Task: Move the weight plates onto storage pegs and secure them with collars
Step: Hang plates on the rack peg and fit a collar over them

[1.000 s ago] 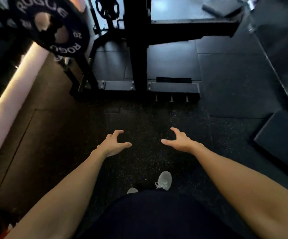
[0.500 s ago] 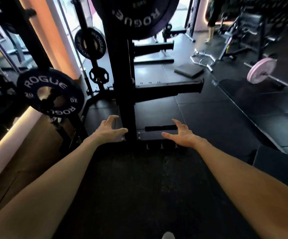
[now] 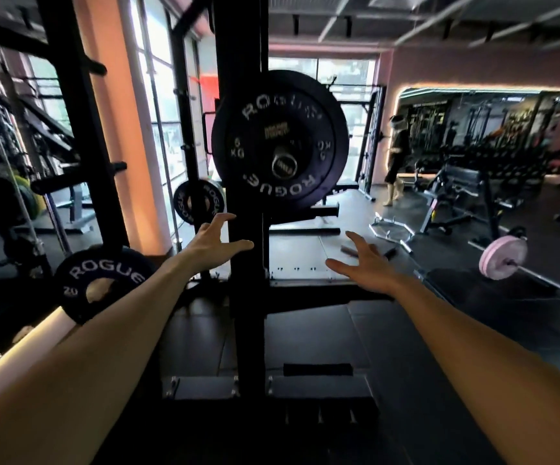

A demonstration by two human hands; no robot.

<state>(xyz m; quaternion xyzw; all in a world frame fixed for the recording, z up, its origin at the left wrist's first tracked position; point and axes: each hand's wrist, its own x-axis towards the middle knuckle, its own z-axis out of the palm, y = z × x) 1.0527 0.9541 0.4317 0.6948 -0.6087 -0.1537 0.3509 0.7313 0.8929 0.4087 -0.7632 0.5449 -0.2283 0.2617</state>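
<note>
Large plate [image 3: 280,139] right of upright [image 3: 243,203], seemingly on bar.

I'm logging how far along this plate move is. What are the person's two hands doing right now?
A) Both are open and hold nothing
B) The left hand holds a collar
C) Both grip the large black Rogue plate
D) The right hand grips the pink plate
A: the left hand and the right hand reach forward with spread fingers, empty, below the large black Rogue bumper plate on the black steel rack upright.

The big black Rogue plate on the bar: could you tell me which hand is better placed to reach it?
Neither clearly: both open hands, left hand and right hand, hang below the big plate, one each side.
</note>
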